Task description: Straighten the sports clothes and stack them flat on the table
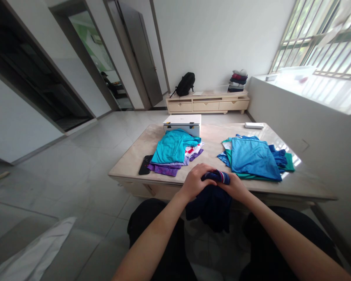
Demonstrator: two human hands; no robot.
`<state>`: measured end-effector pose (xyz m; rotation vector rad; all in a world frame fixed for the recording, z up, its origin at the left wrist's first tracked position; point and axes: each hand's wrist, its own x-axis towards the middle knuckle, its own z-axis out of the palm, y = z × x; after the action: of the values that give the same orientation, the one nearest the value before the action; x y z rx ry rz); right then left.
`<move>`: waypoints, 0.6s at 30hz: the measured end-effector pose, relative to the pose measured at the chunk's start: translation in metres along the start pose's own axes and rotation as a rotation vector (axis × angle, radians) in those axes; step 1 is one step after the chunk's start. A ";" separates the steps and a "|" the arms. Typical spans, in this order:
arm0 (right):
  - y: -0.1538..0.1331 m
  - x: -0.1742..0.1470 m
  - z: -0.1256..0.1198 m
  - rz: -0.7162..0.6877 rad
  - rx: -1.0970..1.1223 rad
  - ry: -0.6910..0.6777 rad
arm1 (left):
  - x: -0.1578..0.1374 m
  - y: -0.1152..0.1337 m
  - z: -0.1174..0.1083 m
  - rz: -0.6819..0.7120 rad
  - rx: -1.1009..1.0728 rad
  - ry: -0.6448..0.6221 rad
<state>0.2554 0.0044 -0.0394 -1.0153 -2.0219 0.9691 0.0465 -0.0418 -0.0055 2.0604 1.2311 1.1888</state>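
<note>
Right now both your hands meet at the bottom centre of the frame, just at the near edge of the table [210, 132]. Your left hand [194, 180] is closed over the top of a navy garment [210, 203], fingers curled down onto it. Your right hand [235, 186] grips the same garment from the other side, near a band [222, 176] with red and pale stripes that shows between your two hands. The rest of the garment hangs down bunched below your hands, in front of your dark-clad legs.

Above your left hand, on the table, lies a loose pile [175, 152] topped by a teal shirt with purple and white-red cloth under it. A black phone [145, 164] lies touching that pile's left edge. Behind the pile stands a white box [182, 123]. To the right of centre sits a flatter stack [253, 158] with a blue shirt on top. A white remote [254, 125] rests near the table's far edge.

At the upper centre, a low cabinet [207, 104] carries a black backpack [185, 84] and folded clothes [238, 80].
</note>
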 end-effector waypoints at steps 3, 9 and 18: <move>0.004 -0.001 -0.006 0.062 0.165 0.114 | -0.002 -0.017 0.003 -0.214 -0.212 0.153; 0.015 -0.003 -0.022 0.254 0.630 0.401 | -0.015 -0.060 0.011 -0.477 -0.329 -0.218; 0.010 -0.003 -0.041 0.391 1.051 0.520 | -0.028 -0.074 0.035 -0.590 -0.390 -0.225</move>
<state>0.2928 0.0189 -0.0277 -0.8983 -0.6902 1.5174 0.0353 -0.0285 -0.0901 1.3670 1.2540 0.8103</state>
